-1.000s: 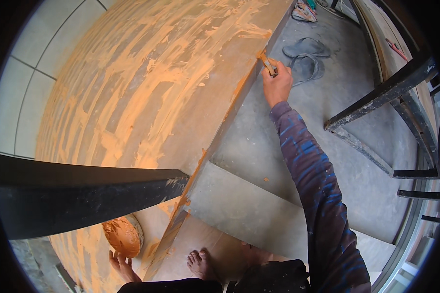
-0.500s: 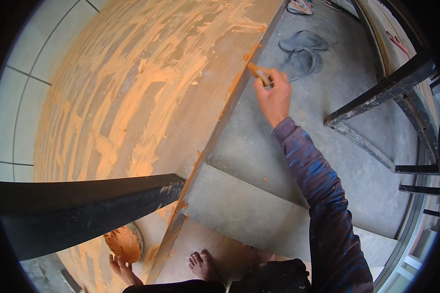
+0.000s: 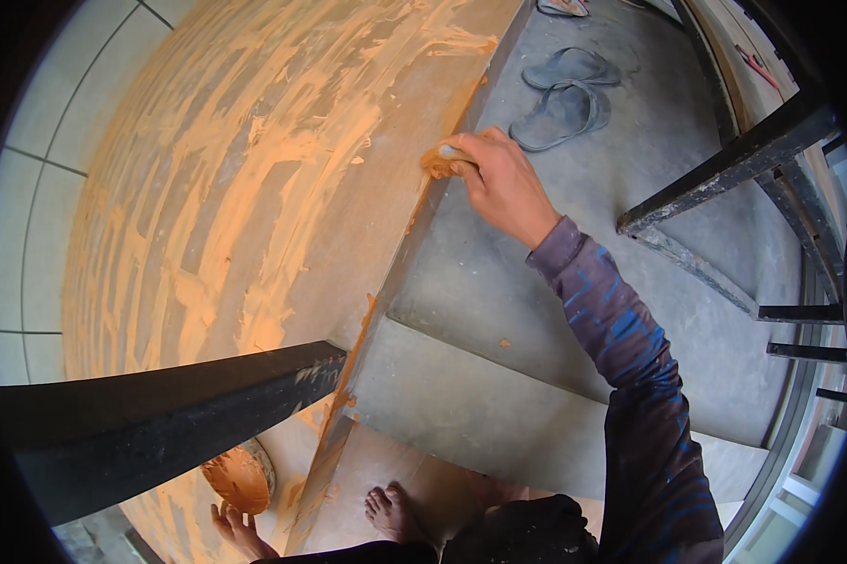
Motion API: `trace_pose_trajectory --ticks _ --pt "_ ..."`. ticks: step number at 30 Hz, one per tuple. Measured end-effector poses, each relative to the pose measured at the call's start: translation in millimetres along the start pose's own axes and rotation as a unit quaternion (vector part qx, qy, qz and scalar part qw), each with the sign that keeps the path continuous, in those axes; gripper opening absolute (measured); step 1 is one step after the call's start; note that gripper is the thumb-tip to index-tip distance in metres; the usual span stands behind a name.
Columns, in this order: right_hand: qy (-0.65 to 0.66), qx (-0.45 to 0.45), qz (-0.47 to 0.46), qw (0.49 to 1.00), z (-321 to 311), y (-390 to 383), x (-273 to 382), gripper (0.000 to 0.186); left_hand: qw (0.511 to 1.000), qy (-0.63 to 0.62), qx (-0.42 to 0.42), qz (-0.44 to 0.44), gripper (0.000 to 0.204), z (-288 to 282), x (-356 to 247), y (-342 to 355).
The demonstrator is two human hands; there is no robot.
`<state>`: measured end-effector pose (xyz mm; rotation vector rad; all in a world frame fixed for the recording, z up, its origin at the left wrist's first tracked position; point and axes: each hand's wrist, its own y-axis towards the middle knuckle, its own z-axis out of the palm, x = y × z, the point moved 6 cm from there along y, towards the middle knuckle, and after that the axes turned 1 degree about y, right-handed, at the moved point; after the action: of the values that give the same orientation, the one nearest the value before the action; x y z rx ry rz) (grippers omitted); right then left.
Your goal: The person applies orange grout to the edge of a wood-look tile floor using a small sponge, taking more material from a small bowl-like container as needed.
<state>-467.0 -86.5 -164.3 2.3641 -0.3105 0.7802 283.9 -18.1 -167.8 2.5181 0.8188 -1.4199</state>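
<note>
My right hand [image 3: 503,183] is closed on a paintbrush [image 3: 439,160] with its head loaded with orange paste. The brush head presses against the edge of the wooden board [image 3: 334,221], which carries streaky orange smears. Along that edge lies a broken line of orange paste. At the lower left, a round bowl [image 3: 239,477] of orange paste rests on the board, partly behind a black post. My left hand [image 3: 242,534] is at the bowl's near rim, fingers apart and curved; whether they touch it is hard to tell.
A thick black post [image 3: 170,409] crosses the lower left. Grey slippers [image 3: 564,113] lie on the grey floor [image 3: 499,268] beyond my right hand. A black metal frame [image 3: 724,169] stands at right. My bare foot [image 3: 389,510] is below, beside a grey step [image 3: 480,404].
My right hand has drawn the brush nearer along the board's edge, down and left. The brush head is now pressed to the edge and splayed. My left hand stays by the bowl.
</note>
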Motion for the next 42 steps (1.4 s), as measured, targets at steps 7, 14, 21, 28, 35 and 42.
trace_pose_trajectory --ticks 7,14,21,28,35,42 --pt "0.145 -0.328 0.226 0.906 23 -13 -110 0.021 1.000 0.012 -0.004 -0.007 0.074 1 8 10" --pt "0.091 -0.314 0.224 0.918 65 -24 -83 0.021 1.000 0.026 -0.004 -0.010 0.075 0 25 24" --pt "0.244 -0.319 0.284 0.871 47 -38 -109 0.021 0.999 0.031 -0.039 0.002 0.073 -19 27 44" --pt "0.196 -0.284 0.321 0.882 62 -16 -77 0.020 0.998 0.033 -0.045 0.022 0.074 -22 16 39" --pt "0.144 -0.222 0.424 0.866 44 -9 -146 0.030 0.998 0.041 -0.049 0.017 0.071 6 -1 19" --pt "0.296 -0.237 0.400 0.834 29 34 -109 0.022 0.998 0.043 -0.047 0.020 0.070 -20 -1 25"
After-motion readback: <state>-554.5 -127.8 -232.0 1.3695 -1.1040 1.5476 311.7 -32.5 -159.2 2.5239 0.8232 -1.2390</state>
